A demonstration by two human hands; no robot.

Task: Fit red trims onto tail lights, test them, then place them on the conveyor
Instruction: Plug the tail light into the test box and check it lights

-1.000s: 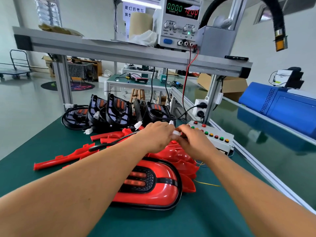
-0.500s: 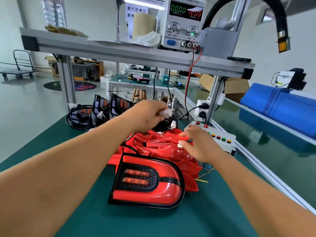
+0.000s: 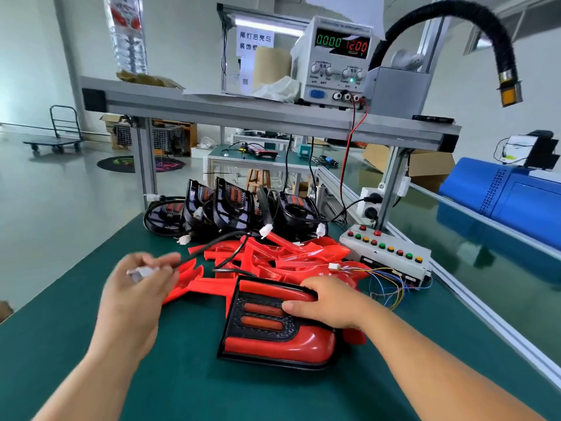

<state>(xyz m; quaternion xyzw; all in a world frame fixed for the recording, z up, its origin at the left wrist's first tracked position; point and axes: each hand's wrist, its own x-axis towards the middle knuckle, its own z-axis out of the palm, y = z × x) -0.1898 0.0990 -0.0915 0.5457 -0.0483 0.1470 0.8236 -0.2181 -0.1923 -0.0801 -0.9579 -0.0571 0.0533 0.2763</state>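
A tail light (image 3: 273, 338) with a red trim fitted lies face up on the green bench, lamps unlit. My right hand (image 3: 331, 302) grips its upper right edge, thumb on the lens. My left hand (image 3: 136, 287), blurred, pinches the white plug (image 3: 142, 270) of the light's black cable (image 3: 212, 249), held off to the left. A pile of loose red trims (image 3: 282, 256) lies behind the light. Several untrimmed black tail lights (image 3: 230, 205) stand at the back. The tester's white connector (image 3: 334, 266) with coloured wires lies on the trims.
A white button box (image 3: 388, 253) sits right of the trims. The conveyor (image 3: 485, 268) runs along the right behind an aluminium rail. Overhead, a shelf (image 3: 243, 112) carries a power supply (image 3: 337, 60) reading 0.000 and 12.00. A blue roll (image 3: 510, 196) lies beyond the conveyor.
My left hand pulled the cable plug away from the tester connector, down and to the left. My right hand dropped from the connector onto the tail light's edge.
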